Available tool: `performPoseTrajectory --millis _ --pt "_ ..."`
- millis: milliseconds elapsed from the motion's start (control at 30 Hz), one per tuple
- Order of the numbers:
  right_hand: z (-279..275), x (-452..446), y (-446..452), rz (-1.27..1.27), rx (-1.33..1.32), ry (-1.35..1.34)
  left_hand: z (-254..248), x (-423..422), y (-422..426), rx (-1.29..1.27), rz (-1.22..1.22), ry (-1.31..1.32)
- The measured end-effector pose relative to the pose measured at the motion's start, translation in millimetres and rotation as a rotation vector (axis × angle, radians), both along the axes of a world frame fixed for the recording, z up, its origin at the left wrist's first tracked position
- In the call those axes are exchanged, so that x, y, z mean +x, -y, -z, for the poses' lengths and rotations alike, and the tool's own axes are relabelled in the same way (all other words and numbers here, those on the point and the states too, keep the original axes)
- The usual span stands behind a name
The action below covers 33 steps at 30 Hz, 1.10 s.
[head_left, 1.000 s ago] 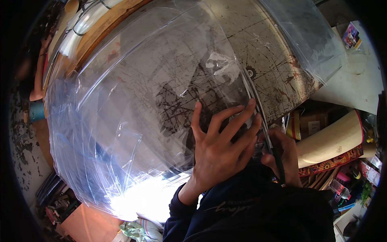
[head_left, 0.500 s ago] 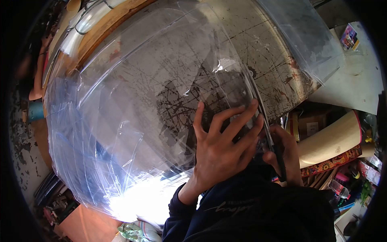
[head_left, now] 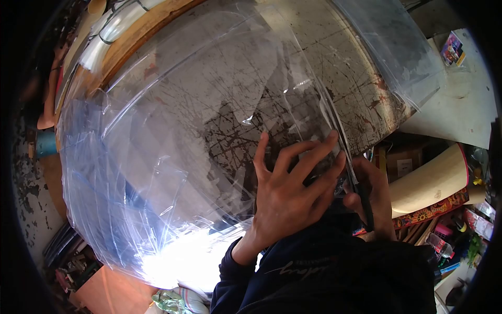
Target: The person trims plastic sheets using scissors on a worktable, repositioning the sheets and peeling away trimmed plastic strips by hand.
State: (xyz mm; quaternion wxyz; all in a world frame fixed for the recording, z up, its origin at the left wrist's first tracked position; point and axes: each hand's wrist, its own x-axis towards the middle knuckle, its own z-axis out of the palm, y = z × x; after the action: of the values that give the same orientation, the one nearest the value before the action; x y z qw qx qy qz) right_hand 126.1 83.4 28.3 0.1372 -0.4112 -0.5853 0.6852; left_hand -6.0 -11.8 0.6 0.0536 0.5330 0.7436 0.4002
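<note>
Black-handled scissors (head_left: 366,209) were grasped in the right hand (head_left: 375,191), close to the body, and lined up with the edge of a clear plastic sheet (head_left: 175,118); whether the blades were parted could not be told. The sheet was spread across a scuffed tabletop (head_left: 361,102) and steadied from above by the left hand (head_left: 294,191), its fingers splayed and closed around nothing. From its creases and glare, the plastic was judged light, limp and slippery, easily wrinkled, and best held under spread fingers just beside the edge; the scissors, stiff, were best taken by the handles. Farther off, another plastic sheet (head_left: 389,47) was seen at upper right, and another person's arm (head_left: 48,102) was glimpsed at far left.
</note>
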Motion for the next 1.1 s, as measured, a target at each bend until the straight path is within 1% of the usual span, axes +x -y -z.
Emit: performPoseTrajectory --millis 67,300,367,400,467,600,667,700,767,800,867,900,967,1000,1067,1100 --pt "1.2 1.3 -4.0 -0.076 0.021 0.047 -0.3 -0.3 0.2 -0.001 0.002 0.012" --pt "3.0 4.0 -8.7 -0.133 0.002 0.099 -0.7 0.3 0.5 -0.004 0.001 0.02" --pt "3.7 4.4 -9.8 -0.168 0.031 0.127 0.3 0.7 0.7 -0.001 -0.002 0.019" --pt "4.3 4.1 -8.3 -0.168 0.031 0.125 -0.3 0.6 0.8 -0.002 -0.002 0.018" --pt "6.0 3.6 -3.8 -0.067 -0.021 0.05 -1.9 0.1 0.8 -0.014 -0.005 0.036" --pt "7.7 7.1 -5.2 -0.107 -0.048 0.107 -3.2 -0.1 1.4 -0.013 -0.004 0.055" --pt "9.1 3.8 -4.9 -0.075 -0.059 -0.087 -2.9 0.0 1.1 -0.015 0.001 0.047" --pt "10.4 3.8 -6.4 -0.073 -0.057 -0.09 -2.3 0.0 1.1 -0.014 0.003 0.044" --pt "12.7 4.8 -11.8 -0.071 0.046 -0.1 -1.5 -0.1 1.4 -0.041 0.019 0.007" --pt "11.1 4.5 -16.4 -0.068 0.049 -0.104 -1.5 0.7 0.3 -0.039 0.021 0.004" --pt "3.7 2.8 -27.6 -0.038 0.195 0.195 -1.9 4.8 -2.9 -0.106 -0.036 -0.103" --pt "1.9 1.4 -32.1 -0.035 0.199 0.191 -0.1 5.7 -3.4 -0.102 -0.035 -0.108" --pt "-0.6 -1.0 -39.1 -0.016 0.427 0.331 4.3 8.1 -2.7 -0.136 -0.044 -0.188" --pt "-0.3 -2.6 -40.9 -0.013 0.429 0.328 3.7 8.2 -2.0 -0.134 -0.042 -0.191" --pt "0.4 -8.0 -42.5 -0.04 0.657 0.349 2.0 6.9 -0.1 -0.062 -0.045 -0.064" --pt "0.5 -10.7 -42.9 -0.036 0.655 0.345 2.9 7.0 -0.3 -0.063 -0.043 -0.069"
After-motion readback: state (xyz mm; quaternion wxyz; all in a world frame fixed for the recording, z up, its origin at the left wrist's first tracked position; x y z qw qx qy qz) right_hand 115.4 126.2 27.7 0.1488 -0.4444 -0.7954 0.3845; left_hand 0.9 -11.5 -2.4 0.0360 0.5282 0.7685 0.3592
